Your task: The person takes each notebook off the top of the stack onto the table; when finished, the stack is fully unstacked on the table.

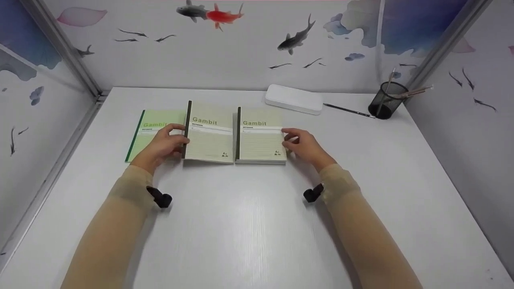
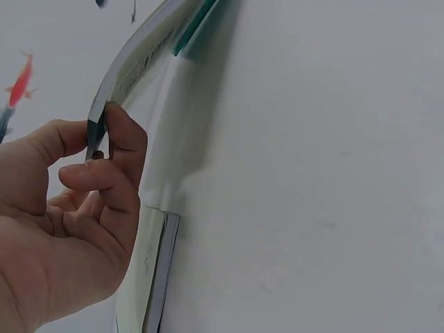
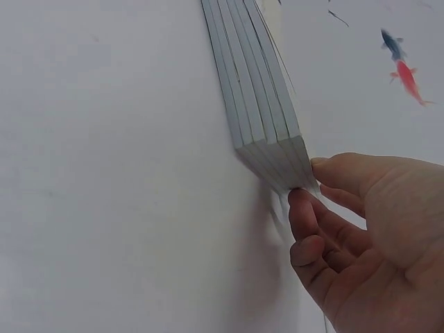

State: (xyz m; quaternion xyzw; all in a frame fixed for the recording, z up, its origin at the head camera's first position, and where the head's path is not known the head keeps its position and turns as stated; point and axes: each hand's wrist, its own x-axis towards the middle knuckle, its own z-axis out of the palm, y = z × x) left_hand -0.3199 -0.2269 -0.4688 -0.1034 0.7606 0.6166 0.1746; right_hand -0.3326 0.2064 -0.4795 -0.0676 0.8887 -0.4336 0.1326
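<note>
Between the thumb and fingers of my left hand [image 1: 162,142], the dark spine edge of a cream Gambit notebook [image 1: 209,140] is pinched. That notebook is tilted up from the table, and its body curves in the left wrist view. To its right lies a stack of cream Gambit notebooks [image 1: 261,142], with several layers visible in the right wrist view. My right hand [image 1: 303,146] grips the right edge of this stack [image 3: 257,83] at a corner, thumb above and forefinger at the side. A green Gambit notebook [image 1: 140,138] lies partly behind my left hand.
On the white table [image 1: 225,224], a white case [image 1: 293,99] lies behind the stack. A dark pencil [image 1: 347,109] points from it towards a black mesh pen holder [image 1: 387,102] containing pencils. Printed panels [image 1: 241,52] border the back and sides.
</note>
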